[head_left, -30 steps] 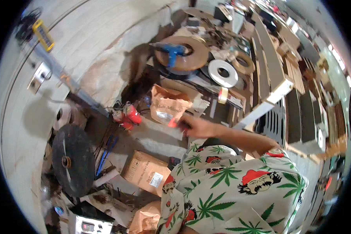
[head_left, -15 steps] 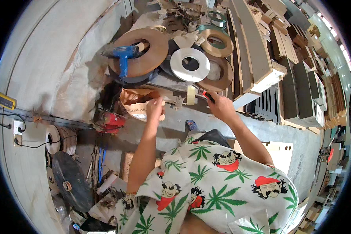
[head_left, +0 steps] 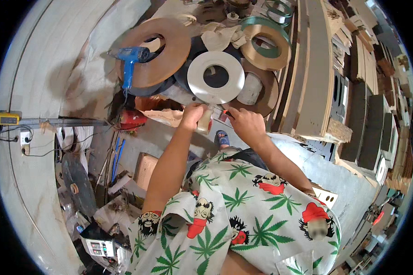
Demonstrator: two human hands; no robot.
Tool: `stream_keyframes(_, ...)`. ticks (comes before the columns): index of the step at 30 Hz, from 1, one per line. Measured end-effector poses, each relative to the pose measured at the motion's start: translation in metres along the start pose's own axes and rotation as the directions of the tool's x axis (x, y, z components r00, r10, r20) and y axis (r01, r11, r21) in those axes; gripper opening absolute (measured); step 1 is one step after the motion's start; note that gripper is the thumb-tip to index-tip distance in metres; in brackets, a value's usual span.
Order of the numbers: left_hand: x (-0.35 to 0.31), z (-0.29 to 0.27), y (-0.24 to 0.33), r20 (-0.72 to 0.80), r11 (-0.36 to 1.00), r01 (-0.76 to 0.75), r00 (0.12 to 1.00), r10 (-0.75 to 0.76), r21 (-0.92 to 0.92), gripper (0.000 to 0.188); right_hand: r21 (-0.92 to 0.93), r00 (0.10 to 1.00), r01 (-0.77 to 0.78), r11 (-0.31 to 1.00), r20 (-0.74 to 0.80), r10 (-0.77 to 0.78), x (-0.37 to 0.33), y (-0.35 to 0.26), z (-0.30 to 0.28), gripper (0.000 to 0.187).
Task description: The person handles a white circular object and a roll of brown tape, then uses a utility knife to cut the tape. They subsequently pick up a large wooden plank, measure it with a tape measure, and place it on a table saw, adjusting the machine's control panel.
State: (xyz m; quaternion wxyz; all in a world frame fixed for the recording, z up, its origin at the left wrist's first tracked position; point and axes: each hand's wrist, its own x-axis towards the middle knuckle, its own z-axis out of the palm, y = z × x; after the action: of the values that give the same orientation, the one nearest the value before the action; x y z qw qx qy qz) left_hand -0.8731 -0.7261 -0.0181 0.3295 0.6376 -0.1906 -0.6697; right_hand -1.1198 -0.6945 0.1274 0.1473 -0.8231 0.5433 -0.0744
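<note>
My left hand (head_left: 195, 115) is closed at a pale yellowish roll of tape (head_left: 203, 123), its fingers against the roll's upper left side. Just right of it, my right hand (head_left: 247, 123) is closed round a tool with a red and black handle (head_left: 227, 113). The tool's slim front end points left toward the roll; its exact kind is too small to tell. Both hands are close together at the near edge of the bench. Right beyond them lies a white ring-shaped coil of edge banding (head_left: 193, 75).
A brown coil (head_left: 179, 59) carries a blue heat gun (head_left: 131, 59). A tan coil (head_left: 282, 48) lies at the right, beside long stacked boards (head_left: 307, 87). An open paper bag (head_left: 163, 118) stands left of my hands. A red object (head_left: 132, 120) sits farther left.
My view has shifted. My right hand has moved left, nearer to my left hand. The tape roll, earlier apart from my left hand, is now against its fingers.
</note>
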Motion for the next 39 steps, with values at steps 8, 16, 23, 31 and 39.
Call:
stream_keyframes(8, 0.003, 0.012, -0.008, -0.236, 0.993, -0.001, 0.971, 0.028, 0.115, 0.031, -0.049, 0.985, 0.119, 0.992, 0.129, -0.112, 0.041, 0.010, 0.021, 0.016)
stream_keyframes(16, 0.016, -0.023, -0.023, -0.188, 0.811, -0.201, 0.916, 0.355, 0.550, 0.030, -0.029, 0.985, 0.148, 0.989, 0.093, -0.145, 0.032, 0.024, 0.027, 0.023)
stream_keyframes(23, -0.043, -0.052, -0.017, -0.245, 0.778, -0.206, 0.874, 0.419, 0.594, 0.040, -0.138, 0.935, 0.352, 0.926, 0.006, -0.354, 0.017, 0.051, 0.098, 0.053)
stream_keyframes(31, -0.090, -0.119, -0.066, -0.396, 0.847, -0.111, 0.847, 0.354, 0.519, 0.043, -0.276, 0.922, 0.313, 0.909, -0.141, -0.360, 0.016, 0.030, 0.132, 0.064)
stream_keyframes(39, -0.097, -0.144, -0.097, -0.439, 0.940, -0.066, 0.872, 0.218, 0.336, 0.036, -0.315, 0.837, 0.388, 0.866, -0.274, -0.475, 0.031, 0.020, 0.144, 0.053)
